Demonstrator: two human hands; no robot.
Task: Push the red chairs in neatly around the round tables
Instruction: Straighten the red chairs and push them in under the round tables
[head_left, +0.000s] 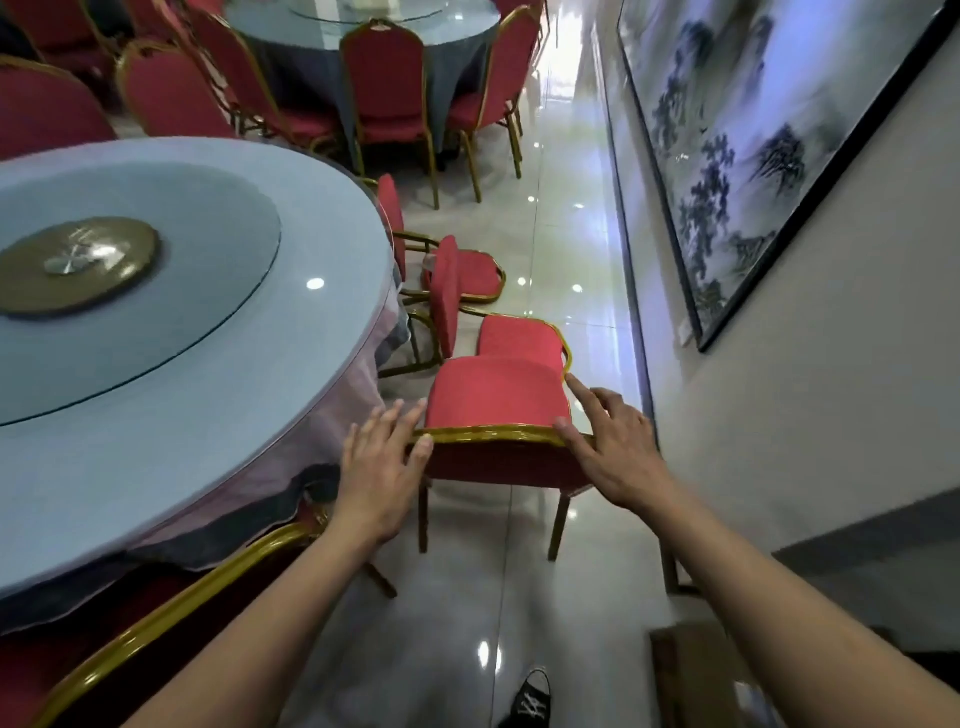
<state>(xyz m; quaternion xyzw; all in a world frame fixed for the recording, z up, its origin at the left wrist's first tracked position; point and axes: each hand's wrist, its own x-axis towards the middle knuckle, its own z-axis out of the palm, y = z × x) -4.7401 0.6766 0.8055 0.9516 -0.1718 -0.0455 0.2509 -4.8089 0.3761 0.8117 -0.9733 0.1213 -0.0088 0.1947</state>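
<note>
We see both bare forearms extended forward from the lower edge of the view, palms turned down. The left hand (376, 467) spreads its fingers flat with the thumb tip pressing a rail, and the right hand (615, 447) likewise lies open, index finger extended forward and thumb on the same rail.

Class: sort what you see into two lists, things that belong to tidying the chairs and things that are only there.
Belongs to the job:
red chair
left hand
right hand
round table

Only there:
framed painting
black shoe
</note>
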